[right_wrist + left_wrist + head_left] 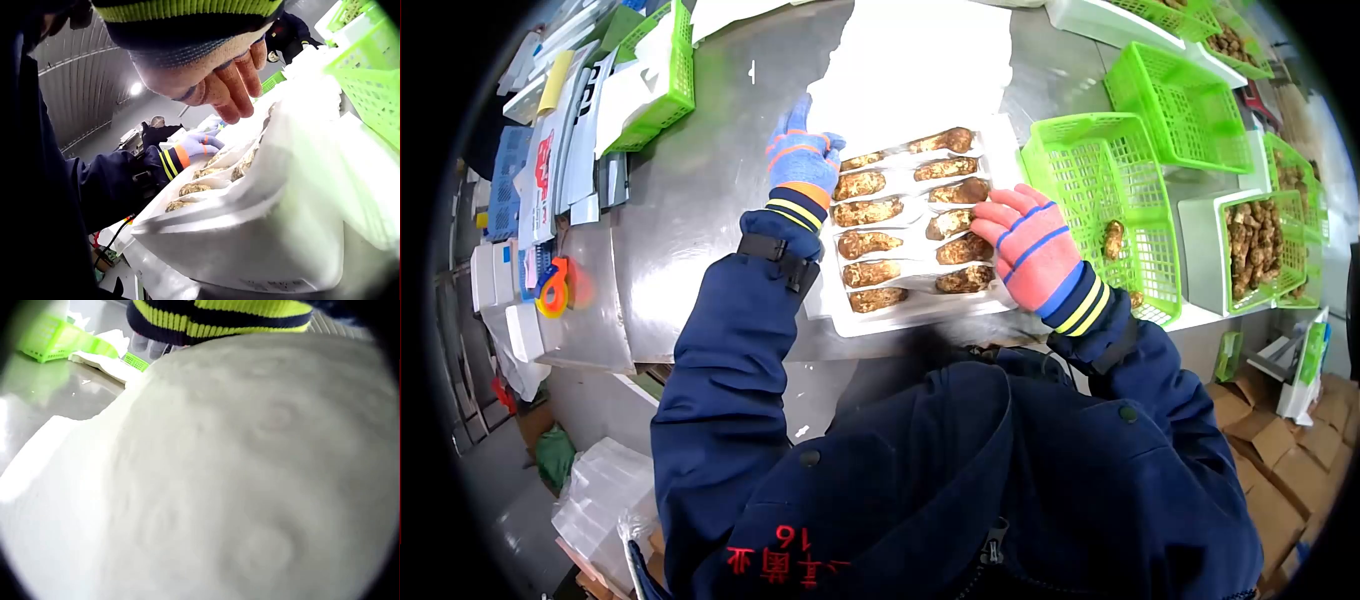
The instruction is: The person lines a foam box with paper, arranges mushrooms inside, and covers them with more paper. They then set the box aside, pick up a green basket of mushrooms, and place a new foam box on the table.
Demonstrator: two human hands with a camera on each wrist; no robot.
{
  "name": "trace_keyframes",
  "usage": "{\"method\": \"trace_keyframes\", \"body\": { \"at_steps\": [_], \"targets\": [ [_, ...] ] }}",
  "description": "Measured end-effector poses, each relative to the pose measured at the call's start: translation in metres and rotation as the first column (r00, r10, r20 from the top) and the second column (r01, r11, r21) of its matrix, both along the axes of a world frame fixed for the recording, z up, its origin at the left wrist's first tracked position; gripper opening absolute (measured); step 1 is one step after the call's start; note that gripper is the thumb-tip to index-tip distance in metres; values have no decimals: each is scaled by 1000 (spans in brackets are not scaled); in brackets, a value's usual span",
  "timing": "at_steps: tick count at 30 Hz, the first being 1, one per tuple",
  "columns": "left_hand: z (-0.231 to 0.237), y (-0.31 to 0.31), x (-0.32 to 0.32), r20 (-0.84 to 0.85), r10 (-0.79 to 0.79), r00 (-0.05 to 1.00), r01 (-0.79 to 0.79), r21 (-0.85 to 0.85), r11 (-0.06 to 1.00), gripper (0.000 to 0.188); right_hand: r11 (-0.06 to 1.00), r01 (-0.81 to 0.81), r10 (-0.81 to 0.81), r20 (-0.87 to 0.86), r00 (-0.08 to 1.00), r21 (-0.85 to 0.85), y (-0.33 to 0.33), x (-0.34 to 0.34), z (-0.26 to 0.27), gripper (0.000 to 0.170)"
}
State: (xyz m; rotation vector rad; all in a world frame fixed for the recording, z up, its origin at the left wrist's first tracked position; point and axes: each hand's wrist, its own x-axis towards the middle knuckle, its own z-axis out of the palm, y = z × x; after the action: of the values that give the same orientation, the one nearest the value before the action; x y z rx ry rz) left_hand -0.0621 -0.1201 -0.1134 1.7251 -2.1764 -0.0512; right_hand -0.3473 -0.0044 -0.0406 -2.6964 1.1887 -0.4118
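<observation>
A white foam box (847, 325) holds two columns of brown, mottled mushrooms (870, 212), laid crosswise with white paper (908, 270) folded between the rows. My left hand (805, 165), in a blue and orange knit glove, lies at the box's far left corner with its fingers extended over the paper. My right hand (1030, 248), in a pink glove with blue stripes, is over the right edge, its loosely bent fingertips right at a mushroom (949, 223) in the right column. The right wrist view shows its fingers (234, 90) with nothing gripped. The box's pale wall (250, 475) fills the left wrist view.
A green basket (1090, 122) with a few mushrooms stands right of the box. Behind it is another green basket (1180, 110), and a crate of mushrooms (1253, 245) sits farther right. White sheet (920, 60) covers the table's far part. Orange tape dispenser (553, 290) lies at left.
</observation>
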Motion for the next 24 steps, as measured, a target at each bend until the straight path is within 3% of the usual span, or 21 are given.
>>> {"method": "trace_keyframes", "body": {
  "at_steps": [6,7,9,11,14,18,24],
  "targets": [
    [-5,0,2,13,-25,1000,26,-63,998,11,998,10,-3,-113,994,61,-5,9,-15,39],
    [-9,-2,4,-82,-7,997,8,16,1000,14,999,36,-36,-20,999,12,-5,9,-14,38],
    [-11,-3,5,-211,2,977,19,98,995,22,997,79,-79,-20,997,-27,-11,15,-8,37],
    [-8,-2,4,-127,-40,991,39,-10,999,27,994,109,-110,-69,992,-17,-17,19,-6,33],
    [3,1,2,-105,-33,994,43,91,995,14,992,127,-124,-97,987,22,-18,21,-6,32],
    [-7,-1,5,-200,-33,979,46,59,997,14,973,214,-211,40,977,-81,-30,35,7,30],
    [-6,-3,7,-259,-122,958,130,13,991,23,967,252,-243,-199,949,21,-45,42,-16,32]
  ]
}}
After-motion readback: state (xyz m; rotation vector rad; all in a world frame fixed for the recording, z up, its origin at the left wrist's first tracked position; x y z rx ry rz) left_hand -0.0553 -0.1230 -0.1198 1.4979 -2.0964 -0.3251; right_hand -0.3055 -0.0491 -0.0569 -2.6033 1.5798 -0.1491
